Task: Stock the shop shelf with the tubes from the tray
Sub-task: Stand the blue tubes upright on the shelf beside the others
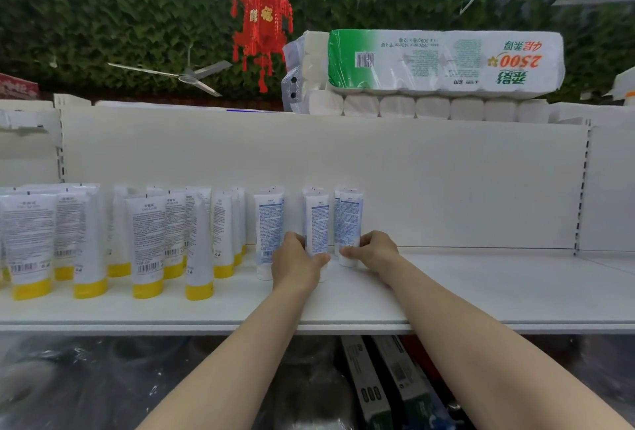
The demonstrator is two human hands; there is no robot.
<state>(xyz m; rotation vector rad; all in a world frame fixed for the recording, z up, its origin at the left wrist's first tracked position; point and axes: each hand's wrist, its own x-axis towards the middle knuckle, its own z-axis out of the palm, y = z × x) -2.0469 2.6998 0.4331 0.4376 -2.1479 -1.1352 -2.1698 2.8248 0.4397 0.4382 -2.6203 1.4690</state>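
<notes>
Both my hands reach onto the white shelf (481, 292). My left hand (297, 263) grips a white tube with blue print (316, 223) that stands upright on its white cap. My right hand (372, 251) pinches the bottom of a second blue-print tube (348, 220) just to the right. A third such tube (268, 223) stands beside my left hand. Several yellow-capped tubes (147, 244) stand in rows on the shelf's left part. The tray is out of view.
The shelf's white back panel (446, 182) rises behind the tubes. Packs of toilet rolls (443, 62) lie on top of the unit. Boxes (388, 381) and plastic-wrapped goods sit on the level below. A red lantern (263, 21) hangs above.
</notes>
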